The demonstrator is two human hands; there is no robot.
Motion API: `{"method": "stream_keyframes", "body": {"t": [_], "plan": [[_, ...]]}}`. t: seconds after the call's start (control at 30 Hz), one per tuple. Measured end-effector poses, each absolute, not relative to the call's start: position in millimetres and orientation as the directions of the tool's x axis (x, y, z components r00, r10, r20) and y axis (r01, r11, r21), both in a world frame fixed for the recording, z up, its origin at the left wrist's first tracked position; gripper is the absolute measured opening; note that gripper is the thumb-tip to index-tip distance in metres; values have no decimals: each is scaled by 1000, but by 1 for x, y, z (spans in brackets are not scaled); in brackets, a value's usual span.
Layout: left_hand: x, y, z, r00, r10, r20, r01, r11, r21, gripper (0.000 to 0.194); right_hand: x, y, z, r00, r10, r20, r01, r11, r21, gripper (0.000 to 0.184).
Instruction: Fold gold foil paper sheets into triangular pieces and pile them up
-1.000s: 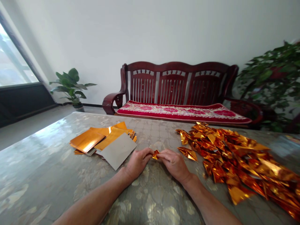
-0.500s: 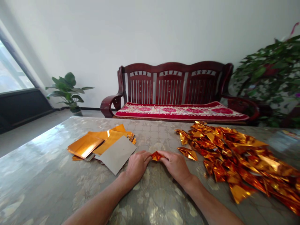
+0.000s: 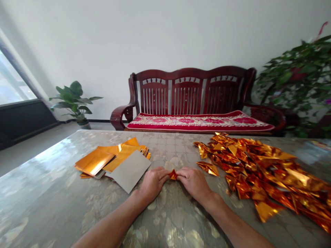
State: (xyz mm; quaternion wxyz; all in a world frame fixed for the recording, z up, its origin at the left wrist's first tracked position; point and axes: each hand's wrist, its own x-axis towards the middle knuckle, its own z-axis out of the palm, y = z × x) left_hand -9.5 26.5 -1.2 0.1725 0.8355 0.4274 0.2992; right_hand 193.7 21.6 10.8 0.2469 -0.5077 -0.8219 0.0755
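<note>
A small folded piece of orange-gold foil paper (image 3: 173, 174) is pinched at both ends between my two hands, just above or on the table. My left hand (image 3: 154, 180) has its fingers closed on the left end. Closed on the right end is my right hand (image 3: 193, 180). Only the middle of the foil shows; its ends are hidden by fingers. Left of my left hand lies a stack of flat gold foil sheets (image 3: 95, 159), with a grey-backed sheet (image 3: 129, 171) on top. One folded foil piece (image 3: 208, 168) rests beyond my right hand.
A heap of folded gold foil pieces (image 3: 258, 165) covers the table's right side. The table (image 3: 51, 206) has a glossy patterned cover. Behind it stands a dark red wooden bench (image 3: 187, 93) with a red floral cushion (image 3: 196, 122). Potted plants (image 3: 76, 100) flank the bench.
My hands have stayed in nearly the same place with the foil between them. The foil's visible middle looks narrower and more peaked, and my fingertips are slightly closer together.
</note>
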Motion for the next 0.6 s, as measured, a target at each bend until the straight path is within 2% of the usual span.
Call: {"method": "stream_keyframes", "body": {"t": [0.23, 0.43, 0.6], "plan": [[-7, 24, -1, 465, 814, 347, 631, -580, 515, 24, 195, 21, 4, -403, 828, 391, 723, 549, -418, 22], [-1, 18, 5, 450, 847, 284, 761, -530, 375, 23, 195, 20, 3, -404, 817, 413, 712, 564, -419, 22], [1, 15, 6, 473, 837, 276, 770, -545, 332, 23, 192, 18, 2, -394, 820, 414, 707, 559, -434, 23]]}}
